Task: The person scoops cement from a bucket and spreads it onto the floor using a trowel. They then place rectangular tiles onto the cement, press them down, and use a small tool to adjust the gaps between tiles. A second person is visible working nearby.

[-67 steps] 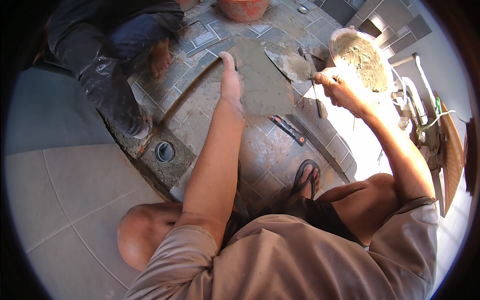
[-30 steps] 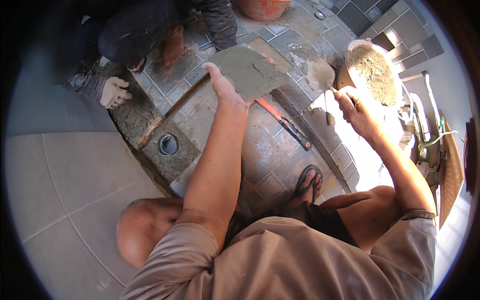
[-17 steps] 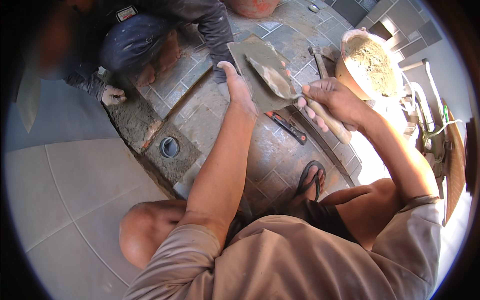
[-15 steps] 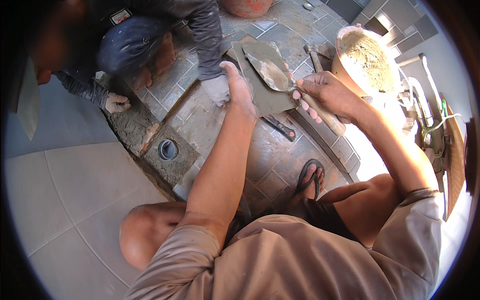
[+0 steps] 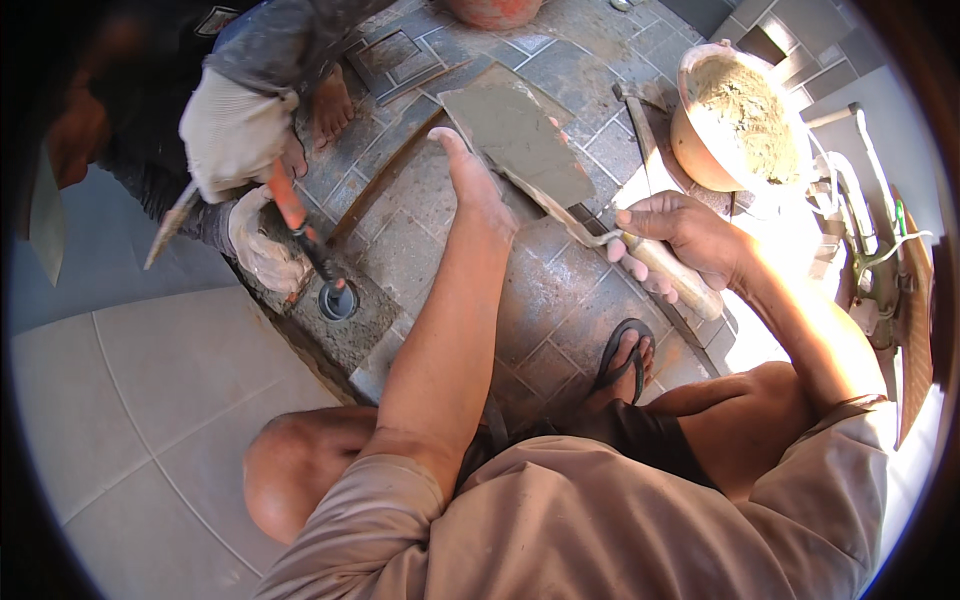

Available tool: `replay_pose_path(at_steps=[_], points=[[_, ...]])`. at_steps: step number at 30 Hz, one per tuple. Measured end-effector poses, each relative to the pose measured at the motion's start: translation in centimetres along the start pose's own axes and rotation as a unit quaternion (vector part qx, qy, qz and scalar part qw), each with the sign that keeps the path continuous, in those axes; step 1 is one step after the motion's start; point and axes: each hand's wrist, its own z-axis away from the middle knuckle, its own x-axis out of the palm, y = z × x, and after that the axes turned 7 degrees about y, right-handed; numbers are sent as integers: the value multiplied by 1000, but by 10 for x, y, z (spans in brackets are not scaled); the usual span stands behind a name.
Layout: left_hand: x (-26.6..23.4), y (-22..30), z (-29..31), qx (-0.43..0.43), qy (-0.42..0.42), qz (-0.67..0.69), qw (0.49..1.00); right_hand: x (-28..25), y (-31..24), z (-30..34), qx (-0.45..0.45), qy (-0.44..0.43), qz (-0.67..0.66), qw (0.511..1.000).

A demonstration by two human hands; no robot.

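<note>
Supports mortar-coated tile (image 5: 520, 140) at centre in left hand (image 5: 476, 188), grips trowel (image 5: 690, 284) in right hand (image 5: 695, 238), near hammer (image 5: 638, 128) and far-right bucket (image 5: 694, 158), with red-handled tool (image 5: 288, 200) in co-worker's glove (image 5: 233, 135) partly blocking pipe (image 5: 345, 305) at left.

The grey tiled floor (image 5: 540, 285) (brownish and smeared in places) carries a bucket (image 5: 698, 150) of mortar (image 5: 742, 115), a hammer (image 5: 637, 122) just beside it and, farther off, a reddish tub (image 5: 495, 11).
</note>
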Motion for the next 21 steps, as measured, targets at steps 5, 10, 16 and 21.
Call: replay_pose_path(at_steps=[5,10,16,21], points=[[18,-11,-8,-26,-21,45,998,-2,-13,-27,-77,105,79,988],[15,-5,-19,-1,-40,41,998,-26,-2,-7,-25,134,199,970],[8,-25,-37,-52,-118,120,984,-63,4,33,-80,272,433,855],[-35,-8,-46,-34,-129,128,983,-120,-8,53,-48,447,368,814]])
